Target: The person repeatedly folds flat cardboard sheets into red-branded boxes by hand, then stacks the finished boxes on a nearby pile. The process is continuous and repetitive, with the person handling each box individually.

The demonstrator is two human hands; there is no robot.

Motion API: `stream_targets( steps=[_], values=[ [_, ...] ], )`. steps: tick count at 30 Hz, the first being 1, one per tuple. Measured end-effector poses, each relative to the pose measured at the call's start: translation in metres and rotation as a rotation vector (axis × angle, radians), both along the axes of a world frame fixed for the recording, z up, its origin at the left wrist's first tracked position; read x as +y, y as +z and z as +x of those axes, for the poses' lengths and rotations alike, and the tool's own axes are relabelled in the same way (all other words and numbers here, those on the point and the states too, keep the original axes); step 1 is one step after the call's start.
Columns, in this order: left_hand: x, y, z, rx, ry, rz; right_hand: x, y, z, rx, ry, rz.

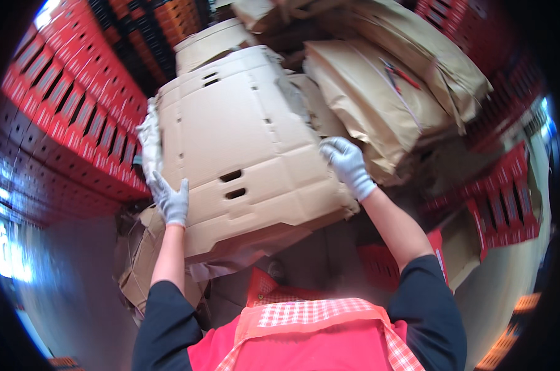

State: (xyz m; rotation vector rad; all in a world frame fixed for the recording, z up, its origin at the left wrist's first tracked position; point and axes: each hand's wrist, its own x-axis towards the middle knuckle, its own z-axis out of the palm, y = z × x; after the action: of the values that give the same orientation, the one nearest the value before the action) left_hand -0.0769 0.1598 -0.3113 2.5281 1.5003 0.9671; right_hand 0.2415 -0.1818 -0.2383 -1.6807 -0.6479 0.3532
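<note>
A stack of flattened cardboard boxes (230,139) lies in front of me, its top sheet tan with creases and dark hand-hole slots. My left hand (170,199), in a pale glove, rests at the stack's left edge with thumb and fingers spread. At the right edge, the fingers of my gloved right hand (348,166) are curled against the cardboard; their tips are partly hidden. Crumpled pale wrapping (150,139) shows along the stack's left side, above my left hand.
Brown paper-wrapped bundles (373,93) lie at the far right, with red-handled pliers (401,75) on one. Red stacked cartons (76,99) rise at the left, black and orange crates (147,37) behind. Red boxes (502,201) stand at the right. Torn cardboard (147,260) sits below the stack's left corner.
</note>
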Motion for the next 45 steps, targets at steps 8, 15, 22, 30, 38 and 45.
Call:
stream_targets(
  steps=[8,15,22,30,38,45],
  values=[
    [0.109,-0.031,-0.011,-0.555,-0.179,-0.916,0.136,-0.032,0.034,-0.245,-0.168,-0.769],
    [0.103,0.026,-0.078,-1.38,-0.422,-1.935,0.071,0.036,0.062,0.498,0.137,-0.361],
    [-0.002,0.036,0.033,-0.978,-0.54,-1.143,0.107,0.002,-0.019,0.244,0.318,0.006],
    [0.0,0.009,0.019,-0.437,-0.51,-0.233,0.129,-0.001,-0.042,-0.701,0.488,-0.027],
    [0.01,0.095,-0.044,0.452,-1.214,0.07,0.044,0.055,0.037,-1.397,1.017,-0.291],
    [-0.021,0.167,-0.004,-0.081,-0.868,-0.064,0.082,0.102,0.005,-1.052,0.426,0.12]
  ],
)
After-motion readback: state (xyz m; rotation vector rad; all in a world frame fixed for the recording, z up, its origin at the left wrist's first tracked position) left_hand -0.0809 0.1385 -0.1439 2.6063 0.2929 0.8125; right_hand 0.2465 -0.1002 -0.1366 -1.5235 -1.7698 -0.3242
